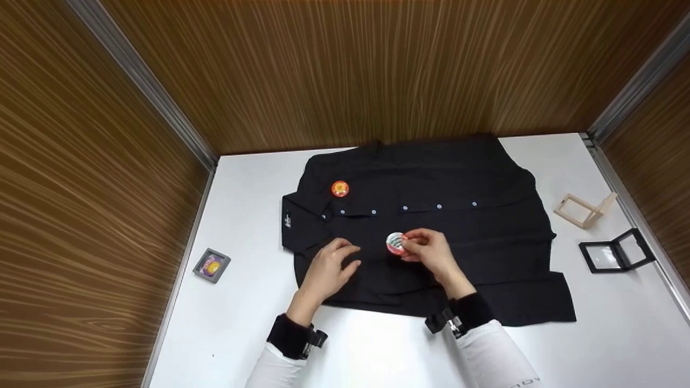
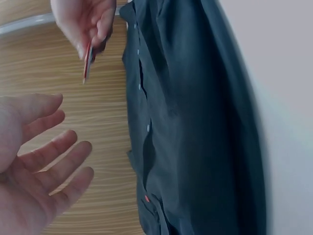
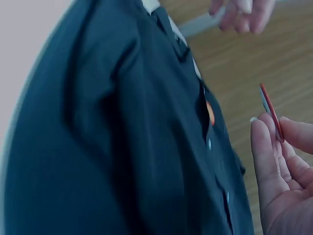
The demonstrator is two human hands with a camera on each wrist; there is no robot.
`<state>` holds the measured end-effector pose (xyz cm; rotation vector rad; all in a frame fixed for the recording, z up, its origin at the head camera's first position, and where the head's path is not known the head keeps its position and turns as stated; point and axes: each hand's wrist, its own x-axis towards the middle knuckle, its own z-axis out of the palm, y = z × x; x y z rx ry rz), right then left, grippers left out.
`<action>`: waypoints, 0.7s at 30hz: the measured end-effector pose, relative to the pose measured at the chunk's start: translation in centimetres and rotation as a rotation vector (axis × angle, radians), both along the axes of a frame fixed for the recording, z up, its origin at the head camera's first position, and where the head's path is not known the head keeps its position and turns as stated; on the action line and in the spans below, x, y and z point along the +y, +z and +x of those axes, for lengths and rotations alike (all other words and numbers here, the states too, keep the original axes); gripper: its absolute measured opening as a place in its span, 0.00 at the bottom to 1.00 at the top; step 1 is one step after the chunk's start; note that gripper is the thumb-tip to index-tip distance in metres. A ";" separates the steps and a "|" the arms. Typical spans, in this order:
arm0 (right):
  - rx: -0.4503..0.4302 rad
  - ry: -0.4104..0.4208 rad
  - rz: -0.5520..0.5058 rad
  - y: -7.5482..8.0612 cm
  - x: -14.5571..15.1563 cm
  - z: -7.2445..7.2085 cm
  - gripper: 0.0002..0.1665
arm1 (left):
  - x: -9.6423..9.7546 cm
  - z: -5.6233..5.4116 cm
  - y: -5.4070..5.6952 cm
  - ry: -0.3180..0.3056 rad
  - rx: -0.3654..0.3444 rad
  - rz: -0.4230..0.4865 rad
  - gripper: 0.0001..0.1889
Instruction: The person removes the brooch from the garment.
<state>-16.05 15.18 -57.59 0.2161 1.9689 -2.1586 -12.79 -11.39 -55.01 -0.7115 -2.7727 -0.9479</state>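
Note:
My right hand pinches a round badge, white with green marks and a red edge, above a dark button-up shirt. In the right wrist view the badge is seen edge-on between thumb and fingers. My left hand hovers near the shirt's collar side, its fingers loosely bent with nothing in them; the left wrist view shows that hand apart from the badge. An orange-red round badge lies on the far side of the shirt front, near the collar.
On the left of the white table lies a small grey frame with a purple and yellow picture. At the right stand a wooden folding frame and a black hinged frame. Wood-patterned panels wall the back and sides.

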 end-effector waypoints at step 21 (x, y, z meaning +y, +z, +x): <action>-0.031 -0.368 -0.143 1.3 13.5 0.3 0.05 | -2.5 -0.9 -4.6 0.070 -0.421 -0.293 0.34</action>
